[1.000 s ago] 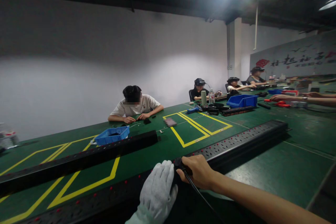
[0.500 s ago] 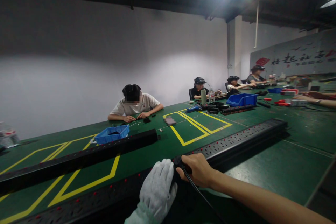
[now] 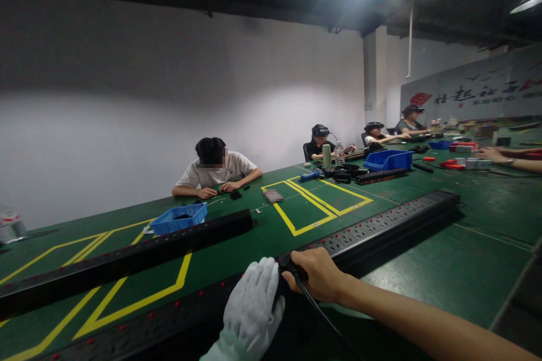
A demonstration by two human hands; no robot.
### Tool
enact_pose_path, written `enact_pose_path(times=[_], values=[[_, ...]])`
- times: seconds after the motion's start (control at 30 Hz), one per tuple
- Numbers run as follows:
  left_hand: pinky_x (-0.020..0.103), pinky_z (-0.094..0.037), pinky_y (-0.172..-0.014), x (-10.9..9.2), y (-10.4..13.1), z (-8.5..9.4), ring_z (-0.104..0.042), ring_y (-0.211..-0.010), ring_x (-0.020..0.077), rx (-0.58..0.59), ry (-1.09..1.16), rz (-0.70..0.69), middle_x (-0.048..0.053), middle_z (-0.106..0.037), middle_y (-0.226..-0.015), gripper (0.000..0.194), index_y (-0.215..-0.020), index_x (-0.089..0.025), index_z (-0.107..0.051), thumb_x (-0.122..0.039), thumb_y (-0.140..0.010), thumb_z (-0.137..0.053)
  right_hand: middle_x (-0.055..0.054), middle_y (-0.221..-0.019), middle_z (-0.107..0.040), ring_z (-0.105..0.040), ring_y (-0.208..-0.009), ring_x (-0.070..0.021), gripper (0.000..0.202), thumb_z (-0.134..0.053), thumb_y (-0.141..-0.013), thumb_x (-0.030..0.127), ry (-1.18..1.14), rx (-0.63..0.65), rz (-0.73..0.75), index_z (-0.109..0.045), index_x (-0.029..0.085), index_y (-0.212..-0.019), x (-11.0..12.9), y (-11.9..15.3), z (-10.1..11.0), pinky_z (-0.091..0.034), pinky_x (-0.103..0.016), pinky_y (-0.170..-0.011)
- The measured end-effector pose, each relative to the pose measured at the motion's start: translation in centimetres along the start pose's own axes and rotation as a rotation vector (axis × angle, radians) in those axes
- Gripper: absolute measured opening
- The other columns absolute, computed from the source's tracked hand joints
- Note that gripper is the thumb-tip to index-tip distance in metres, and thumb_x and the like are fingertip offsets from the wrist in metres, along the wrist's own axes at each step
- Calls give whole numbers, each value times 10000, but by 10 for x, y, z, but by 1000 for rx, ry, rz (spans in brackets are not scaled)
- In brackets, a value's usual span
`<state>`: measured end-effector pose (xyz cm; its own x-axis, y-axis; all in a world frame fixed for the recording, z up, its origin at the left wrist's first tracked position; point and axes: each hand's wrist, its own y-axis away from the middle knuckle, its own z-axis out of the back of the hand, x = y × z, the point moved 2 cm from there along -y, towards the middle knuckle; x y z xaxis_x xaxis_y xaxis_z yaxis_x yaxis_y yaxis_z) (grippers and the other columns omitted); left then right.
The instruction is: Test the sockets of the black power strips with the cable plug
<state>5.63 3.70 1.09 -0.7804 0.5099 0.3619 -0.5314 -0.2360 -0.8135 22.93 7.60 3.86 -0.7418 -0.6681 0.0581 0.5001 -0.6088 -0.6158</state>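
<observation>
A long black power strip (image 3: 393, 218), with a row of sockets and small red dots, runs diagonally across the table in front of me. My left hand (image 3: 253, 300), in a whitish glove, rests on top of it. Its fingers lie straight and close together, with the thumb on the near side. Just to the right, my bare right hand (image 3: 317, 275) grips a black plug (image 3: 287, 263) between thumb and fingers, against the strip's top face. A black cord (image 3: 315, 306) drops from the plug toward me. Whether the plug's pins sit in a socket is hidden.
A second black power strip (image 3: 169, 243) lies farther off to the left, near a light blue tray (image 3: 180, 219). Across the green table (image 3: 237, 256), a person in a white shirt leans over small parts. A dark blue bin (image 3: 387, 160) and more people are at the right.
The view has shifted very slightly. Both hands, the plug and the power strip keep the same places relative to one another.
</observation>
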Motion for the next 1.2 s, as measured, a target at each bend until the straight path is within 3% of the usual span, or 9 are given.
enact_pose_path(times=[0.7,1.2], values=[[430,-485,-899,-1,-2,3,-528,-1115,295,-44,21,-7,165,-573,-1189,433,-1204,-84,-531,-145,-776,-543,14,-569,-577,-528,-514,-113,212,-526,-799,353,23,5,20,-468,193,-672,-1,0,-1,-226,-229,-481],[427,-476,-916,0,0,1,-529,-1114,280,3,10,-11,151,-571,-1195,431,-1227,-97,-515,-182,-805,-537,11,-561,-572,-522,-504,-116,223,-519,-799,366,-1,7,15,-471,193,-666,-3,1,-3,-231,-225,-479]])
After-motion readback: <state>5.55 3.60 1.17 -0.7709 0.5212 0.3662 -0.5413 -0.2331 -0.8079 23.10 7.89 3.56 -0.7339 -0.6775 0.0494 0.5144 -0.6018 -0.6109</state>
